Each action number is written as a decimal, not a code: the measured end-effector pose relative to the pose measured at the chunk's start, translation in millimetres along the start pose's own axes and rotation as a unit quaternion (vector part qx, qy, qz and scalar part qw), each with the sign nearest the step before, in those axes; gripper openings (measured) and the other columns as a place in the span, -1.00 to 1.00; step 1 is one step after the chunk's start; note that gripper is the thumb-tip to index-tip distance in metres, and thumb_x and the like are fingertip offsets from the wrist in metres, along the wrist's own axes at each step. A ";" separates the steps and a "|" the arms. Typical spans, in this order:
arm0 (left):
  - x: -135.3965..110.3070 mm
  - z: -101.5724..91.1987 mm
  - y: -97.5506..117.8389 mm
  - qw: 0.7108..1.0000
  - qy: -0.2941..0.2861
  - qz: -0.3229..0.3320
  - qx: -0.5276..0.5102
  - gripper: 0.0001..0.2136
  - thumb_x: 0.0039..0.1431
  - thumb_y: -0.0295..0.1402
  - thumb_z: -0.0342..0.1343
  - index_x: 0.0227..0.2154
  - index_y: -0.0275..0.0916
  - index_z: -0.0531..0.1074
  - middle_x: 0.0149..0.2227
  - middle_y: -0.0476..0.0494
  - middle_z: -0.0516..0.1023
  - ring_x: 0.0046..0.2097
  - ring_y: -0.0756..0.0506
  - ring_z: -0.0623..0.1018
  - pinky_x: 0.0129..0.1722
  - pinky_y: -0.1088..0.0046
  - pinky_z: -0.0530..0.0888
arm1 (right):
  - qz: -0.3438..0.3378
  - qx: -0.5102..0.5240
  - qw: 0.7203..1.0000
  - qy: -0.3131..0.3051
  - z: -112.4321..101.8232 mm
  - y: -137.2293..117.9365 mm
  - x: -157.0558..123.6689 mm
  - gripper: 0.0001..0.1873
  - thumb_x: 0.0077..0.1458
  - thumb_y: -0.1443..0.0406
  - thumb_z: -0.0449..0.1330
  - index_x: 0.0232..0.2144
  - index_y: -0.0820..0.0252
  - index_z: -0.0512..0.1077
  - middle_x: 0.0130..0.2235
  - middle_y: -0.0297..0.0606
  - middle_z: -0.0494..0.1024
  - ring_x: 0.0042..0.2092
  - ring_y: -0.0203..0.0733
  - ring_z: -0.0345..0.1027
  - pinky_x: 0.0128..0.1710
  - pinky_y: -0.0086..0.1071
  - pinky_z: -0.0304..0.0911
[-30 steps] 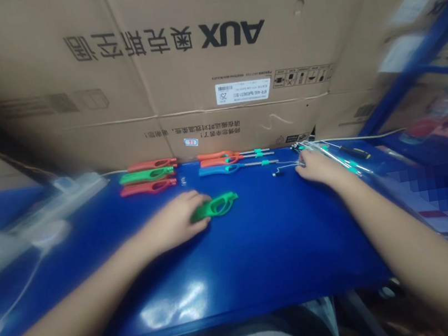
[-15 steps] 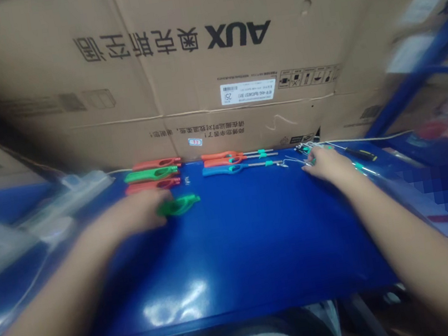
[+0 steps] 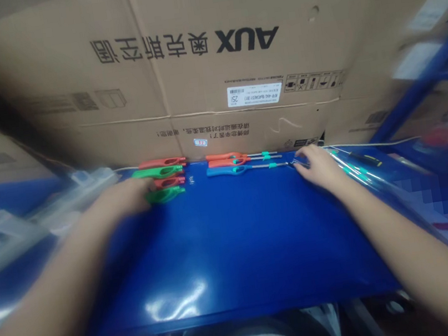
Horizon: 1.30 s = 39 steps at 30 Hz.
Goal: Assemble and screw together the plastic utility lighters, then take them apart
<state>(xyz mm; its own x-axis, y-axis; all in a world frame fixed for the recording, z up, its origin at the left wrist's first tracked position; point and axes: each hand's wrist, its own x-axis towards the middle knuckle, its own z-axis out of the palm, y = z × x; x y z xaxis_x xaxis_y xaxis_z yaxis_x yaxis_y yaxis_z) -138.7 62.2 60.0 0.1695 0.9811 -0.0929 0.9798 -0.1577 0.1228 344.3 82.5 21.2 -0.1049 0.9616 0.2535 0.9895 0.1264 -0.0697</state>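
Note:
My left hand [image 3: 133,197] is closed on the rear end of a green lighter handle [image 3: 169,193], a plastic piece with an oval opening. The handle lies at the near side of a row with a red handle [image 3: 175,181], another green handle [image 3: 159,172] and a further red handle [image 3: 160,163]. My right hand [image 3: 319,165] is at the back right, fingers curled around something small and thin that I cannot make out. Left of its fingertips lies a blue long-nosed lighter [image 3: 227,171] with a metal rod and teal clip. Two orange lighters [image 3: 223,162] rest behind it.
A large cardboard box [image 3: 194,82] walls off the back of the blue table [image 3: 235,245]. Metal rods with teal clips [image 3: 352,168] and a screwdriver [image 3: 359,158] lie right of my right hand. A pale power strip [image 3: 84,191] is at left.
My left hand has moved the green handle back and left to the row's near side. My right hand has shifted slightly left, towards the blue lighter's tip. The view has shifted slightly.

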 end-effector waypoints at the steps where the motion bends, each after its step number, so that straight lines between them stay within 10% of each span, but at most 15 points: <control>1: -0.7 -0.4 0.6 1.000 0.005 -0.014 0.023 -0.72 -0.20 -0.45 0.19 -0.30 -0.18 0.50 -0.32 -0.16 0.57 -0.29 -0.24 0.52 -0.32 0.34 0.39 | -0.040 0.013 0.999 0.000 3.7 -8.3 -2.1 -0.59 0.26 0.20 0.05 0.10 0.22 0.35 0.16 -0.03 0.43 0.20 -0.02 0.27 0.20 -0.22 0.16; 8: -9.6 -7.5 14.6 0.990 -0.015 -0.065 0.121 -0.65 0.01 -0.43 0.15 -0.08 -0.28 0.51 -0.19 -0.21 0.58 -0.23 -0.25 0.53 -0.26 0.35 0.36 | -0.159 0.101 0.981 -0.041 26.6 -36.1 -13.4 -0.54 0.31 0.16 -0.02 0.18 0.17 0.31 0.34 0.00 0.24 0.34 0.24 0.03 0.28 0.34 -0.20; 14: -10.5 -10.3 17.1 0.986 -0.023 -0.084 0.140 -0.66 0.08 -0.38 0.12 -0.06 -0.30 0.50 -0.15 -0.29 0.60 -0.18 -0.26 0.54 -0.22 0.33 0.40 | -0.180 0.150 0.972 -0.015 26.1 -28.2 -5.8 -0.77 0.19 0.22 0.11 -0.14 0.18 0.40 -0.09 -0.08 0.55 -0.04 0.03 0.37 0.02 -0.04 0.24; 20: -19.0 -12.3 34.1 0.986 0.000 -0.091 0.142 -0.63 0.08 -0.43 0.12 0.00 -0.28 0.50 -0.06 -0.30 0.61 -0.06 -0.36 0.58 -0.14 0.23 0.47 | -0.206 0.192 0.959 -0.037 20.4 -33.4 -9.6 -0.82 0.04 0.34 0.14 -0.24 0.17 0.43 -0.24 -0.19 0.51 -0.18 -0.07 0.36 -0.14 -0.24 0.26; 32: -30.2 64.9 108.3 0.961 0.130 0.238 -0.060 -0.37 0.29 -0.06 0.10 0.32 -0.24 0.17 0.33 -0.35 0.25 0.32 -0.31 0.30 0.28 0.07 0.29 | -0.315 0.173 0.915 -0.186 -20.4 -51.9 -31.3 -0.76 -0.10 0.48 0.16 -0.32 0.15 0.36 -0.26 -0.29 0.42 -0.19 -0.14 0.24 -0.11 -0.25 0.15; 39: -32.6 75.3 122.5 0.926 0.083 0.331 -0.161 -0.69 0.36 -0.27 0.07 0.11 -0.18 0.42 0.02 -0.24 0.49 0.06 -0.20 0.48 0.10 0.17 0.44 | -0.303 0.205 0.915 -0.169 -20.7 -86.2 -49.4 -0.66 0.10 0.11 0.33 -0.16 0.14 0.40 -0.16 -0.24 0.48 -0.14 -0.12 0.31 -0.12 -0.26 0.19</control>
<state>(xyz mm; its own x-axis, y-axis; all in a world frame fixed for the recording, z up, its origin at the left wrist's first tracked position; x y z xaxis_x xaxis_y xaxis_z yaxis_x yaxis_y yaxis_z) -16.2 2.5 3.6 0.6767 0.6894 0.2585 0.5802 -0.7154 0.3893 266.2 19.1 34.7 -0.7151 0.6966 0.0582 0.6264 0.6755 -0.3891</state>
